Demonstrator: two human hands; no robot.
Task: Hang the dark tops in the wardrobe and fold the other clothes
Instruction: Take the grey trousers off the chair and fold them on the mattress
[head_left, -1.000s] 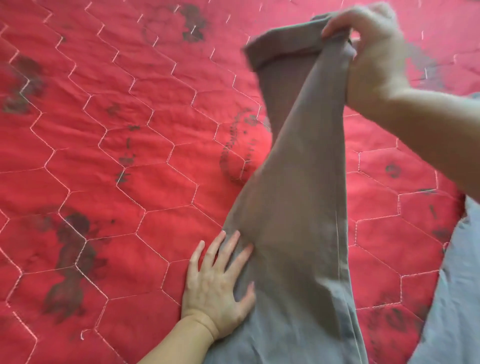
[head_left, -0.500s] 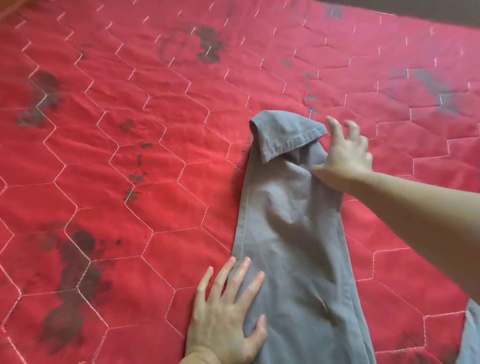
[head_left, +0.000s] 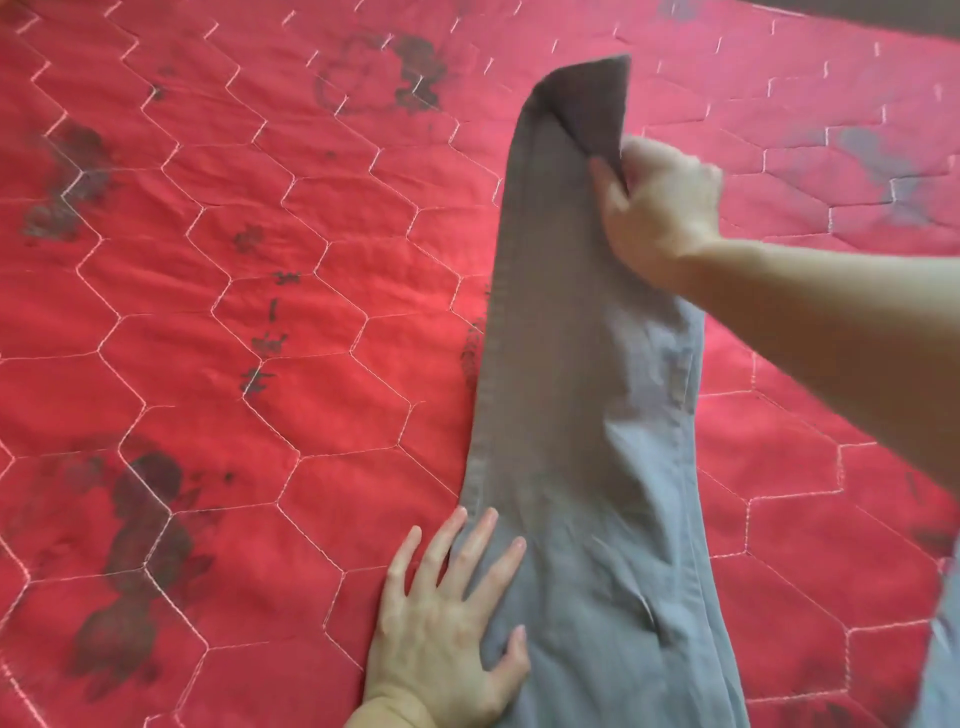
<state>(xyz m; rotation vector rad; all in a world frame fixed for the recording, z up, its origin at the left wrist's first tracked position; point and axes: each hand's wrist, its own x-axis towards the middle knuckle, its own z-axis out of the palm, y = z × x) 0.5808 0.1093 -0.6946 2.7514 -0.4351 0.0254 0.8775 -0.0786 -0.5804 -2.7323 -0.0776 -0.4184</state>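
Note:
A long grey garment, folded lengthwise into a narrow strip like trouser legs, lies on the red quilt and runs from the bottom edge up to the top centre. Its far end is lifted and curls over. My right hand grips that far end at its right edge, fingers closed on the cloth. My left hand lies flat with fingers spread, pressing the near left edge of the garment onto the quilt.
The red quilt with white hexagon stitching and dark flower prints fills the view. A strip of pale grey-blue fabric shows at the bottom right edge. A dark band runs along the top right corner.
My right hand had laid the far end down and rested on it half a second ago; now it has gripped that end and raised it again. My left hand has stayed pressing the near part.

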